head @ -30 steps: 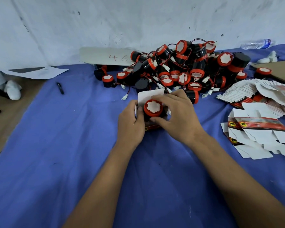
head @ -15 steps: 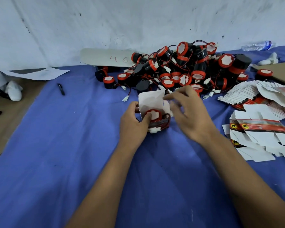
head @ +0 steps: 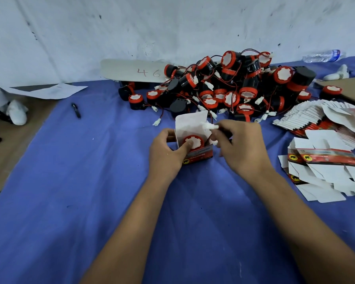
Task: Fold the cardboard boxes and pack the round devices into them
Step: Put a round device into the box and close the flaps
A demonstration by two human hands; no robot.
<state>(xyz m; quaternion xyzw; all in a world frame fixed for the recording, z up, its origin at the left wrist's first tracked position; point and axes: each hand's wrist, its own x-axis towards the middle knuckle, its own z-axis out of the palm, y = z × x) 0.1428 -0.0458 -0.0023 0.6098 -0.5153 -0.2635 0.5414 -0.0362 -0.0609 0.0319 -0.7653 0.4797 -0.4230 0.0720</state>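
Note:
A small red and white cardboard box [head: 199,155] stands on the blue cloth with its white lid flap up. A round black device with a red rim [head: 195,142] sits inside it. My left hand [head: 166,153] grips the box's left side, thumb pressing on the device's top. My right hand [head: 241,147] pinches the device's white plug connector [head: 209,126] just above the box's right edge. A heap of round devices [head: 230,87] with red wires lies behind. Flat unfolded boxes [head: 324,158] are stacked at the right.
A black pen [head: 76,110] lies on the cloth at the left. A white board marked 46 [head: 131,70] leans at the wall. A plastic bottle [head: 324,56] lies at the back right beside a brown cardboard sheet [head: 344,87]. Brown floor borders the cloth on the left.
The device has gone down into the box. My right hand let go of the device and has picked up its white connector, lifting it over the box's opening.

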